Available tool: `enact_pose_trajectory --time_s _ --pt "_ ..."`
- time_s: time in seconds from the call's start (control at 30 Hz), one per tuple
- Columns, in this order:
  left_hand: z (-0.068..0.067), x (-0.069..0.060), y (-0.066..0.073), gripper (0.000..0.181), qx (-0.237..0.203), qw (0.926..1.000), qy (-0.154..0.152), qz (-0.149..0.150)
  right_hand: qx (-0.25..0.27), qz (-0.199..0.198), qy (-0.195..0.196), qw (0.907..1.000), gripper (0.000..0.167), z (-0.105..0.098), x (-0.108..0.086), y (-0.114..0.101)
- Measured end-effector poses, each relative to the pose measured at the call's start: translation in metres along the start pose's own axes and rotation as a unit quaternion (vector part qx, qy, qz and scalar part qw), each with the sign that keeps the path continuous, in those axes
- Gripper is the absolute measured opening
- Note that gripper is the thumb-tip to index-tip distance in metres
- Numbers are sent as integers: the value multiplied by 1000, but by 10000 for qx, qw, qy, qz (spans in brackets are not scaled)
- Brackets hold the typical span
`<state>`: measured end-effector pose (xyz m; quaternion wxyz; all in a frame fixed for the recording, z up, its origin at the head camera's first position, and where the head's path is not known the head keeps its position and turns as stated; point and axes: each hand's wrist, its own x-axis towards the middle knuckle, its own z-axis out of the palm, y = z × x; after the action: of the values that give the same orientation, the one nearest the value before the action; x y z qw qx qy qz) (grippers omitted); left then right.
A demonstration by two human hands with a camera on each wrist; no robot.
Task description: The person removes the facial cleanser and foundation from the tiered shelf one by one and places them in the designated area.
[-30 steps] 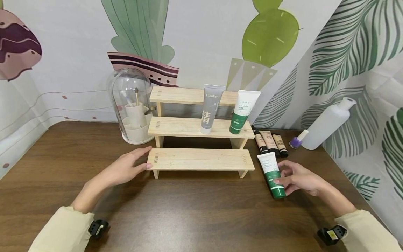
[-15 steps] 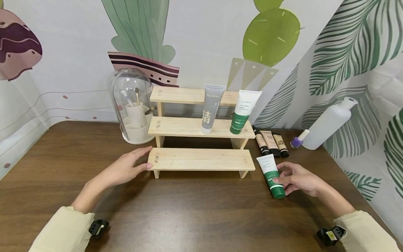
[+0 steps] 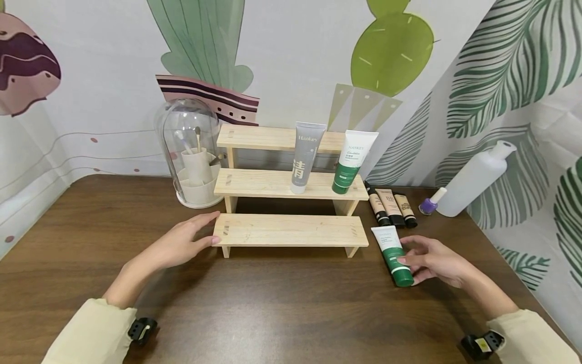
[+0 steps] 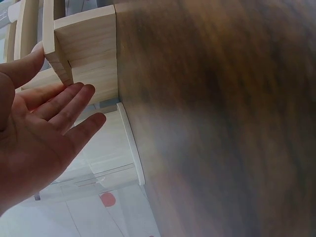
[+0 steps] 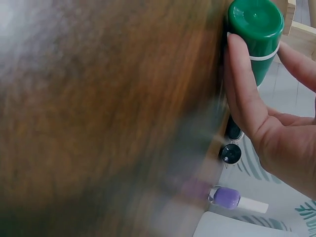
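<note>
A three-tier wooden display rack (image 3: 291, 230) stands on the brown table. My left hand (image 3: 179, 242) rests against the left end of its lowest step, thumb at the front corner; the left wrist view shows the other fingers (image 4: 64, 106) nearly straight. To the right of the rack, a white-and-green squeeze tube (image 3: 392, 255) lies slanted on the table, cap towards me. My right hand (image 3: 436, 263) holds it near the green cap (image 5: 256, 22), thumb on one side and fingers on the other. On the middle step stand a grey tube (image 3: 306, 157) and another white-and-green tube (image 3: 352, 162).
Three small beige makeup tubes (image 3: 390, 207) lie beyond the right hand, beside the rack. Farther right are a purple nail polish bottle (image 3: 428, 206) and a leaning white bottle (image 3: 475, 177). A clear dome (image 3: 186, 146) with brushes stands left of the rack, by the patterned backdrop.
The white top of the tube in my right hand has lowered slightly towards the table, and the right hand has shifted a little to the right. The left hand and rack stay put.
</note>
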<state>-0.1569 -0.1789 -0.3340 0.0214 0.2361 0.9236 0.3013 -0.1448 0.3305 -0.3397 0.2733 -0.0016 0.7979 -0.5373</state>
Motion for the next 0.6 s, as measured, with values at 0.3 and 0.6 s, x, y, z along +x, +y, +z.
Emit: enact_pose_trajectory --time_s 0.3,0.6 --pt "0 0 1 58 -8 10000 0 -38 -50 -102 -4 9999 71 -3 -4 0" --pt "0 0 1 57 -35 10000 10 -10 -466 -275 43 9985 68 -9 -4 -3"
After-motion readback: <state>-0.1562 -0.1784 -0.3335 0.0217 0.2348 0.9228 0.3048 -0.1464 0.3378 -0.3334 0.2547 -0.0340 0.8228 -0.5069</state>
